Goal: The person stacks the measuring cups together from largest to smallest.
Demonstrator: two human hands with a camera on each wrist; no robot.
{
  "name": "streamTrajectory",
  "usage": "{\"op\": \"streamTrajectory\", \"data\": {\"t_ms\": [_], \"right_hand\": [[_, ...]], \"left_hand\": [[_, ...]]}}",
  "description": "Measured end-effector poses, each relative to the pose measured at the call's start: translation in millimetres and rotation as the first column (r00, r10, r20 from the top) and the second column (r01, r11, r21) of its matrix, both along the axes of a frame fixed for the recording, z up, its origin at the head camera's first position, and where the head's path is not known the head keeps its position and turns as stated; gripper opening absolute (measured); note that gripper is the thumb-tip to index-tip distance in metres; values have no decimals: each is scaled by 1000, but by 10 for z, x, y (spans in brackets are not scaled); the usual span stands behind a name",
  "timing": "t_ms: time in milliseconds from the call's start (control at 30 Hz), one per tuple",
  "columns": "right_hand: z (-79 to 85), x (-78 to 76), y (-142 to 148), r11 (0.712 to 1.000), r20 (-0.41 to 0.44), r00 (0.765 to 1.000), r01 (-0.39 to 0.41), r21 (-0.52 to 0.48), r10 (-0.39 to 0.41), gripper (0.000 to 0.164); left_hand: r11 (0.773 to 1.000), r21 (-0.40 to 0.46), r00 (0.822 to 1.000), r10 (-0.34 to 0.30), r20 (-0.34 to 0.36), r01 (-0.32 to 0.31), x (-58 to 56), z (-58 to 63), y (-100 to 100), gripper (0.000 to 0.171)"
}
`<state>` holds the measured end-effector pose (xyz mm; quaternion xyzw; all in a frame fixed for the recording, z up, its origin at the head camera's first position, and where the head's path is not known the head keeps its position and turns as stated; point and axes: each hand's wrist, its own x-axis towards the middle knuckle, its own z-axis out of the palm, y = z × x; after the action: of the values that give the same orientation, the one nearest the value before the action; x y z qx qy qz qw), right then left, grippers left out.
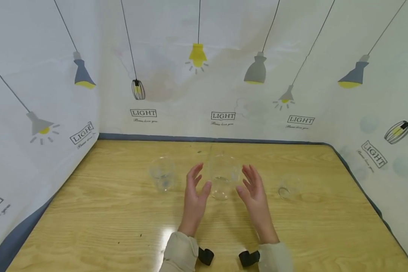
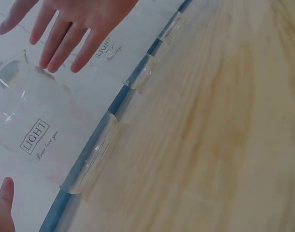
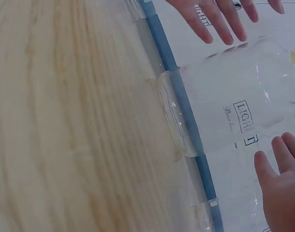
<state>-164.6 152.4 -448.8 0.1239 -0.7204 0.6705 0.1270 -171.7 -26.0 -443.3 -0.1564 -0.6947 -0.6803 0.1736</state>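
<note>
Fingers of the left hand (image 1: pixel 195 197) and right hand (image 1: pixel 257 201) are held spread either side of a large glass vessel (image 1: pixel 223 177), seemingly to span its width; contact cannot be told. Left of them a glass cup (image 1: pixel 162 173), right a smaller glass (image 1: pixel 287 189), are borne by the surface (image 1: pixel 105 211).

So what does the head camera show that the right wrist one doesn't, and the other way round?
Only the head view shows the pale sleeves, the black wrist pieces and the dark specks on the wood table.

Only the right wrist view shows a LIGHT print split out of line behind the clear vessel, plus a low, nearly edge-on look at that vessel's base.

Both show the left hand and right hand on either side of the vessel, the table, the blue strip and the lettered wall covering.
</note>
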Motion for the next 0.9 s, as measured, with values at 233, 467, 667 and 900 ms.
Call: {"op": "streamTrajectory", "data": {"t_ms": [233, 467, 667, 900], "right_hand": [[-35, 4, -6, 997, 148, 986, -80, -2, 80, 78], [-107, -8, -18, 995, 232, 968, -102, -4, 100, 74], [-197, -49, -12, 984, 293, 941, -145, -107, 171, 72], [-286, -91, -15, 970, 318, 921, -179, -166, 225, 74]], "left_hand": [[992, 95, 996, -84, 10, 82, 20, -9, 20, 53], [979, 140, 986, -156, 57, 147, 4, -115, 44, 53], [976, 131, 980, -185, 68, 175, -10, -149, 32, 54], [967, 147, 968, -224, 114, 206, -28, -179, 31, 57]]}}
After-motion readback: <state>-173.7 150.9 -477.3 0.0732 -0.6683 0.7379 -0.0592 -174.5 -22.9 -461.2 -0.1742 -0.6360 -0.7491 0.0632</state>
